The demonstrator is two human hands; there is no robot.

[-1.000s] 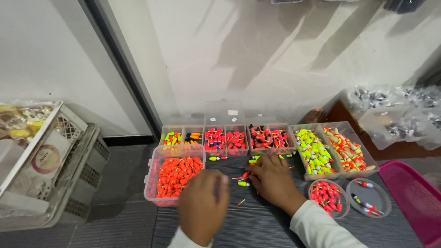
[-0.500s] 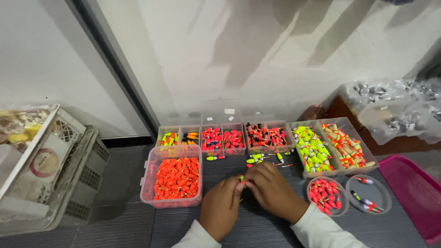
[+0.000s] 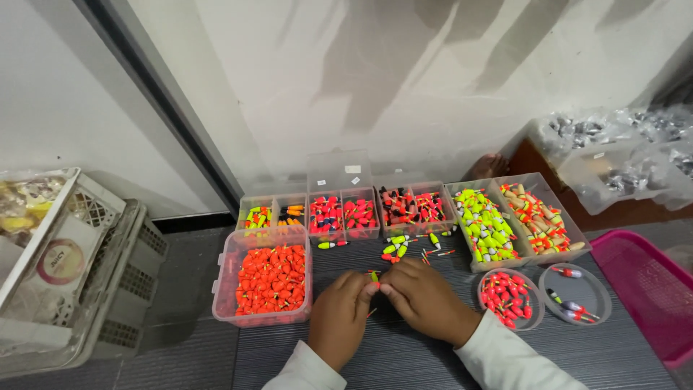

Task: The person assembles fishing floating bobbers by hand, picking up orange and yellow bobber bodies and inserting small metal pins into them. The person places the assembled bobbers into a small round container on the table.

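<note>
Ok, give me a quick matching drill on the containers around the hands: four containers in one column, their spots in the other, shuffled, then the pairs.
Containers:
1. clear rectangular plastic box of orange floats
2. round clear lid of red floats
3. pink plastic basket
4. white plastic crate

Places:
A. far right edge of the view
B. far left, beside the wall
C. just left of the left hand
D. just right of the right hand

Pairs: 1-C, 2-D, 3-A, 4-B

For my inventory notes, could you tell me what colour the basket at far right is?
The basket is bright pink, head view.
</note>
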